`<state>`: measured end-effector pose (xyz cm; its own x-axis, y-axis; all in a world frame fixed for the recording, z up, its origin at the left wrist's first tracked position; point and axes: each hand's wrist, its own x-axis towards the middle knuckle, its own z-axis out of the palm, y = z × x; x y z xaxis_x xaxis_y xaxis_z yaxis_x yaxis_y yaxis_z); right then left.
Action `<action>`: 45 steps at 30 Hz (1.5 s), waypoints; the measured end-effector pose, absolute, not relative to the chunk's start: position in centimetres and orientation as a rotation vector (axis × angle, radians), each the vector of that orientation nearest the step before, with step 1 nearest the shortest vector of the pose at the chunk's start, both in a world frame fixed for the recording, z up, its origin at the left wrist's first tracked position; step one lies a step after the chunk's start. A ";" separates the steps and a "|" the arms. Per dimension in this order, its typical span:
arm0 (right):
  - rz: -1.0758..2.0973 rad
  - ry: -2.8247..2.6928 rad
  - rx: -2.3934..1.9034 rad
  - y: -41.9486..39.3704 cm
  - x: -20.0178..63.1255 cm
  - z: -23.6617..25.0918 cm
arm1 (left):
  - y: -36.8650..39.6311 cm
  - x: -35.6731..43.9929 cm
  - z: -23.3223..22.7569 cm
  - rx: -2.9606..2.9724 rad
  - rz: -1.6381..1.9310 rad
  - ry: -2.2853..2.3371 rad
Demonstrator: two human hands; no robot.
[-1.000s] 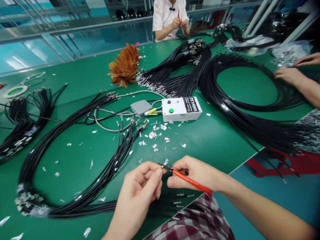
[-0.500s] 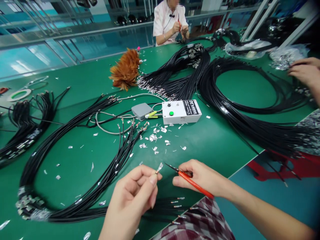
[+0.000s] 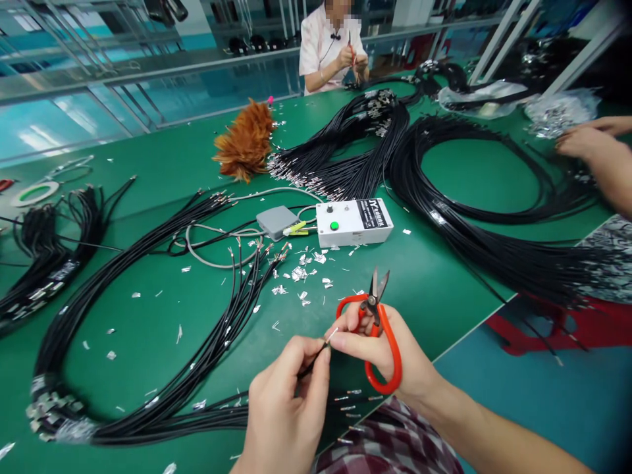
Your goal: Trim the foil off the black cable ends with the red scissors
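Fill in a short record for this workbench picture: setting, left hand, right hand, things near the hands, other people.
setting: green table strewn with foil scraps
left hand: pinches a thin black cable end between its fingers
right hand: holds orange-handled snips, blades up, fingers at the cable tip
near the hands: black cable bundle, white control box, feather duster
other people: one seated at the far edge; another's hands at right

Two bare hands are seen, the left hand (image 3: 284,408) and the right hand (image 3: 382,349), and both forearms are uncovered, with no sleeves reaching the wrists. No rings or watch can be noticed. Below the right hand, a checked garment (image 3: 390,447) in dark red, white and grey is worn.
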<state>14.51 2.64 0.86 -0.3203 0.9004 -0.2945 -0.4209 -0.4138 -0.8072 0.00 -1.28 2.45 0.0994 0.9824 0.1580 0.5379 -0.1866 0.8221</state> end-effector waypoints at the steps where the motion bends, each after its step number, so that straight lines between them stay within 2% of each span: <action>1: 1.865 -0.772 -0.938 2.6 14.6 0.7 | -1.3 0.0 2.5 1.800 0.973 1.485; 10: 1.645 -0.831 -0.916 2.4 13.6 0.1 | -1.6 0.5 1.0 2.153 0.997 1.630; 13: 1.594 -0.879 -0.929 2.6 13.5 0.0 | -0.9 -0.2 1.4 1.524 0.854 1.504; 15: 1.607 -0.921 -0.920 2.8 13.6 -0.1 | -0.2 -1.0 1.9 0.995 0.704 1.263; 17: 1.649 -0.973 -0.887 3.0 13.7 -0.3 | 0.4 -1.9 2.2 0.710 0.593 1.013; 23: 1.797 -1.017 -0.754 3.4 13.3 -0.5 | 1.0 -3.3 1.6 0.424 0.499 0.690; 29: 1.671 -1.132 -0.679 3.6 13.3 -0.2 | 1.1 -3.6 1.1 0.410 0.482 0.652; 34: 2.068 -1.063 -0.243 4.0 13.9 -0.9 | 0.7 -3.5 0.9 0.444 0.337 0.605; 36: 2.104 -1.009 -0.199 4.4 14.1 -0.9 | 0.5 -3.4 0.8 0.448 0.326 0.634; 39: 1.909 -1.145 -0.397 5.5 14.9 -0.5 | 0.4 -3.1 0.7 0.439 0.405 0.690; 43: 1.139 -1.529 -1.317 6.8 16.6 -0.8 | 0.4 -2.6 1.0 0.467 0.532 0.808; 45: 1.025 -1.637 -1.533 6.6 17.1 -1.4 | 0.5 -2.3 1.1 0.495 0.575 0.869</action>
